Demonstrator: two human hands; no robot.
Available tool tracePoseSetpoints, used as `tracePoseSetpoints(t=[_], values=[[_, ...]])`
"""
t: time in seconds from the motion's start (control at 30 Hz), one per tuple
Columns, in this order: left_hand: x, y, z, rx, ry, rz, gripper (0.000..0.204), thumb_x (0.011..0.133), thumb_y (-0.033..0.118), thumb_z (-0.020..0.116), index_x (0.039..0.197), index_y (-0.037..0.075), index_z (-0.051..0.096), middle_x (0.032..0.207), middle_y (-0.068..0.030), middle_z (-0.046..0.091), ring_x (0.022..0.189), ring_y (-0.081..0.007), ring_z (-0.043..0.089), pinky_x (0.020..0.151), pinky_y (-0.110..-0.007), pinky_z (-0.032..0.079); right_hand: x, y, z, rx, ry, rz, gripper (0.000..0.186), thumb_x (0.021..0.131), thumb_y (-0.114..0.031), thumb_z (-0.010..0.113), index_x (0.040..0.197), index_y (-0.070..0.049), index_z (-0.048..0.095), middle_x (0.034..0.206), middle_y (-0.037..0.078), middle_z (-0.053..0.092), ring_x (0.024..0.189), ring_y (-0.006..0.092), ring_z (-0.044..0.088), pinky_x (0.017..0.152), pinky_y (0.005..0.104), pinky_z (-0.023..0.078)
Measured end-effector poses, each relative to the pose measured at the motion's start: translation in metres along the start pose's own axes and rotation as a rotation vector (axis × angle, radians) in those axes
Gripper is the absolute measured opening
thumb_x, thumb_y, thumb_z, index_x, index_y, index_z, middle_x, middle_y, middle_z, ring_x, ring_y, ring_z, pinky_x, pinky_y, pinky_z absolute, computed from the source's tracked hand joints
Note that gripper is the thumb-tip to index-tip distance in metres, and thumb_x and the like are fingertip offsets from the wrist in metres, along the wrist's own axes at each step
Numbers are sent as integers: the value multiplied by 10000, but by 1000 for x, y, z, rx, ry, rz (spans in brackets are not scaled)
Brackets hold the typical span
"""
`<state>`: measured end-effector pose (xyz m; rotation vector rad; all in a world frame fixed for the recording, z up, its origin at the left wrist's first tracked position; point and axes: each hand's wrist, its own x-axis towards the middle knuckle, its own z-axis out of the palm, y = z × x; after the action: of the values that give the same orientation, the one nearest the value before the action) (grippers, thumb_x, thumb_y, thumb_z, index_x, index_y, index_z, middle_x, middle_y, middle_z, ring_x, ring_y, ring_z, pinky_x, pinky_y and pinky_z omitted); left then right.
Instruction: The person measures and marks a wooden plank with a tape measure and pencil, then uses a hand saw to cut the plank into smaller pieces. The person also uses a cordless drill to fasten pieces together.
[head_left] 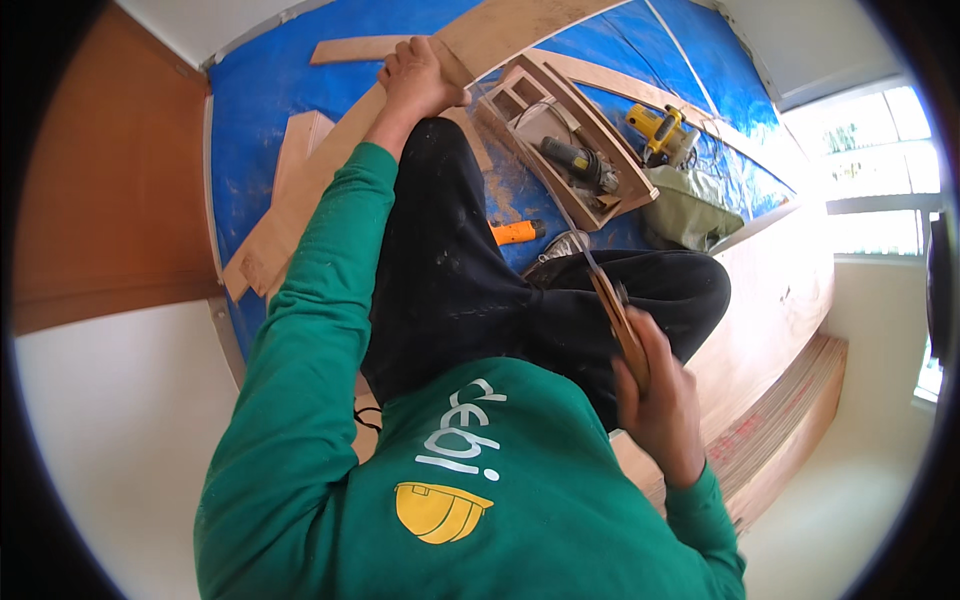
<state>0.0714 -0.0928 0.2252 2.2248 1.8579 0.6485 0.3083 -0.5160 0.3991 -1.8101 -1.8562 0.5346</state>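
My left hand (418, 78) is closed over the edge of a long wooden plank (505, 35) beyond my raised left knee. Its fingers bend over the wood. My right hand (660, 395) grips the wooden handle of a handsaw (628, 345), low on the right beside my bent right leg. The saw's thin blade appears nearly edge-on and runs up and left toward the plank near my left hand. Whether its teeth touch the wood, I cannot tell.
Beyond my legs, a wooden toolbox (630, 185) holds a power tool (580, 162). Near it are a yellow power tool (657, 130), a green bag (690, 208) and an orange-handled tool (516, 232). Blue sheeting (255, 95) covers the floor; stacked boards (785, 415) lie right.
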Motion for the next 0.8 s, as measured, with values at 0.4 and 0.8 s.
tracePoseSetpoints(t=[0.4,0.8], values=[[5,3,-5,-19,-27,-39,1186,632,556,1009,1526,19,443,1549,-249,520,1467,-531,465,1218,-679,357,184,11,82,55,98,-164,328,1101,-293,661,1322,-64,583,940,267,766,888,507,747,785,632,587],[21,0,-5,-1,-274,-37,1245,613,513,1024,1565,-7,414,1610,-277,494,1544,-483,458,1275,-595,393,169,24,83,43,-1,-82,510,1085,-246,697,1544,-95,534,1060,301,766,985,518,732,837,624,572]])
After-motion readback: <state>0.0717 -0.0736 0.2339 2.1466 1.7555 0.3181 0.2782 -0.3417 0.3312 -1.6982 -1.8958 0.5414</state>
